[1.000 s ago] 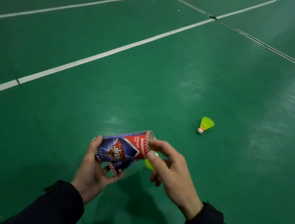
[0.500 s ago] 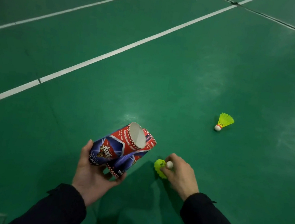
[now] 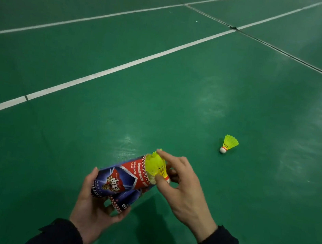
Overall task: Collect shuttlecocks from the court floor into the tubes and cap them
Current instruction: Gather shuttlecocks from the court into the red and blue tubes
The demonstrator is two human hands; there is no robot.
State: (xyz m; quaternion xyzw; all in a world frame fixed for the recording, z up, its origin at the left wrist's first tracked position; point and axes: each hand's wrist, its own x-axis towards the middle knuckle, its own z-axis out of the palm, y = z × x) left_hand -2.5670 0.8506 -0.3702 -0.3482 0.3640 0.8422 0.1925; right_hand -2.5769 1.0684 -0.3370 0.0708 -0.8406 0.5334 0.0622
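Head view: half a second ago the right hand (image 3: 183, 187) was down at the floor pinching a yellow shuttlecock (image 3: 157, 165); now it has lifted it to the mouth of the upper tube (image 3: 125, 179). Thumb and forefinger pinch the shuttle near its cork, and the skirt lies across the tube's open end, not yet inside. The left hand (image 3: 92, 205) grips two tubes together, its fingers curled round both, the second tube (image 3: 124, 199) tucked under the first. I judge this pickup done and the loading only begun: the shuttle looks to be presented skirt-first or sideways, so it may need turning before it slides in.

A second shuttlecock (image 3: 229, 144) lies on the floor (image 3: 179, 103) beyond and to the right of the hands, well apart from them. Bare green court surrounds it, with a white line (image 3: 109, 71) crossing well to the left. No caps show.
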